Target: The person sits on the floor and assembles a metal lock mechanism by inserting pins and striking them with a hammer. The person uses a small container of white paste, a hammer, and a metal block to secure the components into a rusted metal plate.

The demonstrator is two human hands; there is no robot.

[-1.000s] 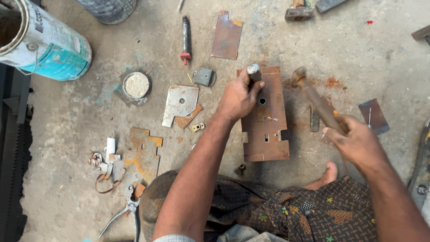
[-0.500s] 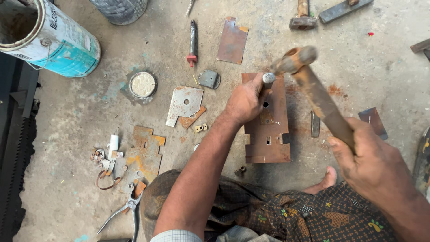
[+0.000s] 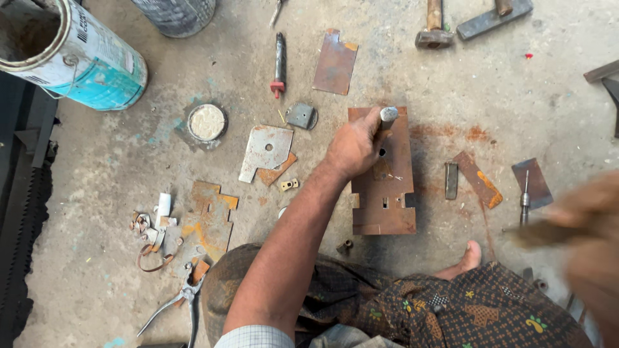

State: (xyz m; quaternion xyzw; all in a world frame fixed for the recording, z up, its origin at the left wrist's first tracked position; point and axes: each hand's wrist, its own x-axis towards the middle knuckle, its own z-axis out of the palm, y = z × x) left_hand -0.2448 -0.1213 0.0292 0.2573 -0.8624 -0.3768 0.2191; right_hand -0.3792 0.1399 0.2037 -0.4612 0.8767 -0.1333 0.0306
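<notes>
At frame centre, the left hand (image 3: 351,149) grips a punch (image 3: 387,116) upright on the rusty plate (image 3: 385,193); the blurred right hand (image 3: 590,229), far right, clasps a hammer handle (image 3: 538,233).

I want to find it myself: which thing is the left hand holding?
Look at the big rusty notched steel plate lying on the concrete floor. On its top end, the left hand grips a short steel punch, the only tool standing upright, with a flat grey head.
</notes>
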